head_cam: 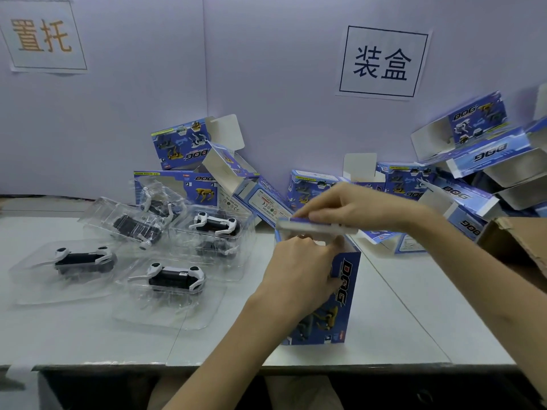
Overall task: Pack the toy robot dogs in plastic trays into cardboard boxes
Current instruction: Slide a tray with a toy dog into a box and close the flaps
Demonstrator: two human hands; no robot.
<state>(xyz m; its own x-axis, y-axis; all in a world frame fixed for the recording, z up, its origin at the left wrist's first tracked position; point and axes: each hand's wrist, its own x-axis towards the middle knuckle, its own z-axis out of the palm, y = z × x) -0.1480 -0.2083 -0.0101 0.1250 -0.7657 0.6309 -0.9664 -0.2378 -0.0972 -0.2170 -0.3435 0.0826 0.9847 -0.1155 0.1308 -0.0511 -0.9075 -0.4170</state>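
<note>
Glossy printed cardboard box (340, 294); clear shiny plastic trays (165, 309); table (414, 315) looks matt, perhaps laminate.

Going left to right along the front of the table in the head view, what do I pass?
Toy dog in a clear tray → second trayed toy dog → upright blue box → brown carton.

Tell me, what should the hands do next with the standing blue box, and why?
Probably push the top flap down until it tucks in. The blue box stands upright on the table, the left hand grips its upper part, and the right hand lies with straight fingers on the flap, which looks not fully shut.
</note>
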